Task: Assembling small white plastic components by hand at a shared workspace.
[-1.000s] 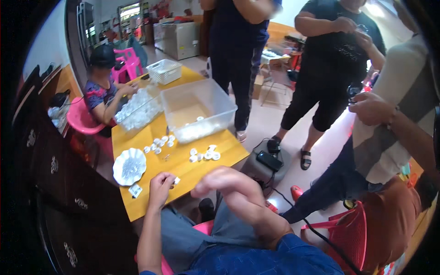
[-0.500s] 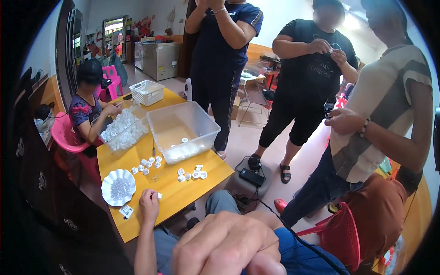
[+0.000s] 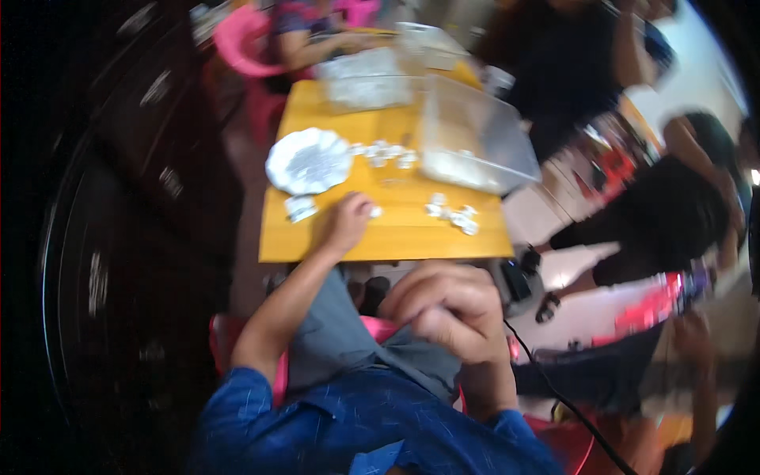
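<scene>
On the yellow table, my left hand rests near the front edge, its fingers pinched on a small white piece. My right hand is raised over my lap, smeared by motion. Its fingers are curled in and nothing shows in them. Beyond the left hand stands a white scalloped dish filled with small clear bits. Beside that dish lies a white label card. Small round white pieces lie in two groups, one farther back and one to the right.
A clear plastic bin with white pieces stands at the table's right rear. Left of it is another bin heaped with whitish pieces, near a seated person. A white basket is at the back. A black cable runs down my right side.
The view has swung down and to the right, so the table sits higher and my lap shows. My right hand has moved away from close to the camera. My left hand stays at the white piece.
</scene>
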A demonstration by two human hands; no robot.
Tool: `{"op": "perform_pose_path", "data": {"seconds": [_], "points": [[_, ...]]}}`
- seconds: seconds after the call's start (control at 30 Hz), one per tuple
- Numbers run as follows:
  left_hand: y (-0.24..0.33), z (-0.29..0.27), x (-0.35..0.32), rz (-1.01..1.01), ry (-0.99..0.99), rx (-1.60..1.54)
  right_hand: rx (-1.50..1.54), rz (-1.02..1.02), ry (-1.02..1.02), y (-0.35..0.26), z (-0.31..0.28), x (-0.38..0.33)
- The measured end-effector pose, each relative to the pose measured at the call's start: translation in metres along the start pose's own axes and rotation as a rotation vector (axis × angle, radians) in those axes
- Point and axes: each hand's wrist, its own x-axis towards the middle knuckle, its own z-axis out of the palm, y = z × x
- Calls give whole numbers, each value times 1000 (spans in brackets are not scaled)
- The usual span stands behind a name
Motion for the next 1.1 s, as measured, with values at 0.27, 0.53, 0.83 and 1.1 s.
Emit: {"op": "perform_pose_path", "data": {"seconds": [0.27,0.53,0.83,1.1], "points": [[13,-15,-4,73,27,143,-647,274,298,157,-27,-33],[10,-9,76,184,-52,350,-1003,178,368,229,-66,-40],[-15,23,128,252,-165,553,-1141,199,328,280,-68,-43],[-24,23,117,256,-95,510,-1104,135,377,286,-66,-45]]}}
